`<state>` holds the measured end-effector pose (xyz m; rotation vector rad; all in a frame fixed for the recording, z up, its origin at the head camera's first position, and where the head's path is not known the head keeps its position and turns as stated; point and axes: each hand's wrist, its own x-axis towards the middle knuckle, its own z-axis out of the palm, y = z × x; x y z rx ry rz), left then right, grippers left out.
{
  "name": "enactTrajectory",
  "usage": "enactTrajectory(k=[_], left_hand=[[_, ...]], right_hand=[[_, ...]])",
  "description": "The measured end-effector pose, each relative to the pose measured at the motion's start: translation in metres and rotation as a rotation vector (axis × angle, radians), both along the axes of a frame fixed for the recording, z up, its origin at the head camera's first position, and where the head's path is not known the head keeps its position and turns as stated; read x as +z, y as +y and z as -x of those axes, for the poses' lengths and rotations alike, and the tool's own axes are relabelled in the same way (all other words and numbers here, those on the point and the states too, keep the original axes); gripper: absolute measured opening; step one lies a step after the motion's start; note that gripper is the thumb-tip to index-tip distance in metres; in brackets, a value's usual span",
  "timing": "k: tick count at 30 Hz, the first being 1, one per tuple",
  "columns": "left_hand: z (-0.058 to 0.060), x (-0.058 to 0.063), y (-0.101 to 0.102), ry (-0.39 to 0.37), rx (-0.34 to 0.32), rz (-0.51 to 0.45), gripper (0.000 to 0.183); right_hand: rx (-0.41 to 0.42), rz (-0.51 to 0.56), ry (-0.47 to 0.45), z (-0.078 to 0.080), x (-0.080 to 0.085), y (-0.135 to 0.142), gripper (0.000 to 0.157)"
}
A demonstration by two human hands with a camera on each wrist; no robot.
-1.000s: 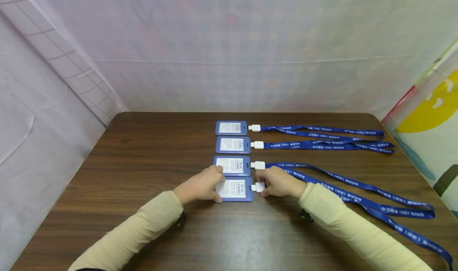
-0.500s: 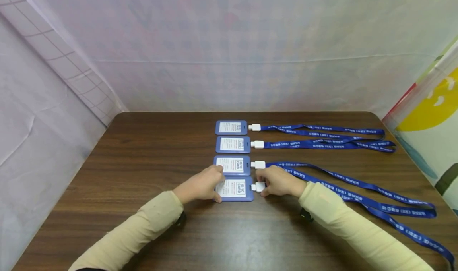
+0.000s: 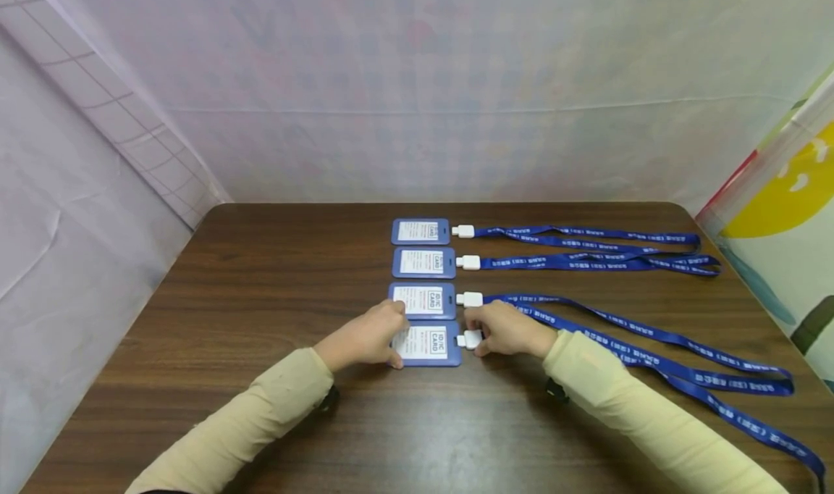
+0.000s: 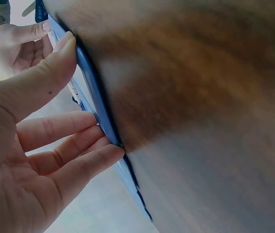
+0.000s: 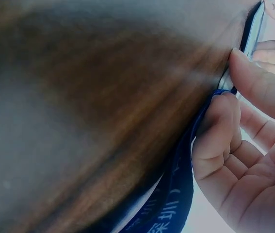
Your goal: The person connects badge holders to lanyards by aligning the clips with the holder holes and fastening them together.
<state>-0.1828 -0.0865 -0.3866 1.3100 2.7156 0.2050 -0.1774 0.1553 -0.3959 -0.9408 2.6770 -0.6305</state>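
Blue ID badge holders lie in a column on the table in the head view. My left hand [image 3: 371, 335] holds the left end of the nearest badge holder [image 3: 426, 343], thumb at its near edge and fingers at the far side. My right hand [image 3: 508, 329] pinches the white clip [image 3: 470, 340] of a blue lanyard [image 3: 710, 407], thumb and fingers at its sides. That clip meets the right, slotted end of the badge holder; whether it is hooked in cannot be told. The left wrist view shows the holder's blue edge [image 4: 98, 92] between thumb and fingers.
Behind the nearest one lie a third badge holder [image 3: 423, 300], a second [image 3: 423, 262] and a far one [image 3: 420, 231], each with a white clip and lanyard stretching right. The brown table [image 3: 260, 262] ends at a pale curtain [image 3: 417, 117].
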Motion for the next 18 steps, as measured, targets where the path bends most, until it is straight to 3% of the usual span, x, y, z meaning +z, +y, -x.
enactTrajectory(k=[18], left_hand=[[0.0001, 0.0012, 0.0010, -0.002, 0.004, 0.014, 0.037]], right_hand=[[-0.017, -0.009, 0.039, -0.0018, -0.0018, -0.0012, 0.029]])
